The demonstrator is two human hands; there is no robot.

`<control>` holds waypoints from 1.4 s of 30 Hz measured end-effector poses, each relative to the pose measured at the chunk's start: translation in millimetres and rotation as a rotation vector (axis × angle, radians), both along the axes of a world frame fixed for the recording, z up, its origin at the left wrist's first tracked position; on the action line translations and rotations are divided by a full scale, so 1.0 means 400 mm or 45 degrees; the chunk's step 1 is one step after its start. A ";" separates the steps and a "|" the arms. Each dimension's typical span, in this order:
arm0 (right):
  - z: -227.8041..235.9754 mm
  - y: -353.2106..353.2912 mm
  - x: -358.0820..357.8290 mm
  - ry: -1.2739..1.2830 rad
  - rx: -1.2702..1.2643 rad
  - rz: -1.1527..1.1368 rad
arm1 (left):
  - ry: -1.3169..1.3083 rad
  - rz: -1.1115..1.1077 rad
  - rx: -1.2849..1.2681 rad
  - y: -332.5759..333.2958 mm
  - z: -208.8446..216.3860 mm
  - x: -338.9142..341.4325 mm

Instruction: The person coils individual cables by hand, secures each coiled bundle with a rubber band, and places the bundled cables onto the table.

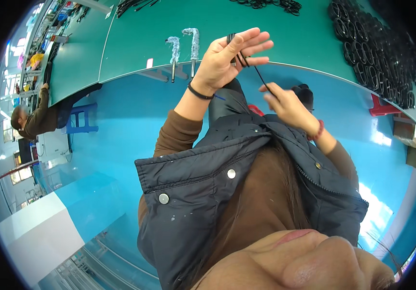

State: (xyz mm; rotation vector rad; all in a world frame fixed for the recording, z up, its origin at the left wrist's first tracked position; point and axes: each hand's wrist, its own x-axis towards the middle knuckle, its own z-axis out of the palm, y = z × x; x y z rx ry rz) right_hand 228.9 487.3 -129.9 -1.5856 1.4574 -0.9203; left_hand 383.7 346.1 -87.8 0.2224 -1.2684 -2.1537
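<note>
A black cable (244,62) is held between the two hands, just past twelve o'clock from the middle of the view, in front of the near edge of a green table (290,41). Several turns of it are looped around the fingers of the left hand (223,62), which are held out straight and somewhat spread. From these loops a short straight length is drawn toward four o'clock, where it is gripped by the right hand (287,105), thumb and forefinger brought together on it. A dark wristband (200,93) is worn on the left wrist and a red bracelet (320,129) on the right.

Just beside the left hand, toward nine o'clock, two hooked rods (195,44) wrapped in pale blue material are set at the table edge. Farther out at two o'clock, coiled black cables (357,43) are laid in rows; toward the dark rim they seem to be piled closely, though single coils cannot be made out there. A red stool (381,107) is placed below that end of the table, between two and three o'clock. Between nine and ten o'clock, a blue stool (83,117) and a co-worker (43,118) are seen beside another stretch of green tabletop (80,53).
</note>
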 end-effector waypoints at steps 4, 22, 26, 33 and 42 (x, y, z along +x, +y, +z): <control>0.135 -0.009 -0.029 0.175 -0.206 0.253 | -0.209 0.072 -0.226 -0.004 -0.073 0.003; 0.106 0.040 -0.018 0.096 -0.002 0.125 | 0.049 0.114 0.034 -0.011 -0.018 0.021; 0.160 -0.001 -0.052 0.315 -0.337 0.224 | -0.190 0.232 -0.213 0.001 -0.057 0.008; 0.091 -0.153 -0.097 -0.059 -0.408 -0.079 | -0.381 -0.381 -0.257 0.080 -0.021 0.013; -0.052 -0.006 -0.002 -0.102 0.002 -0.086 | 0.013 0.132 0.087 0.011 -0.016 0.011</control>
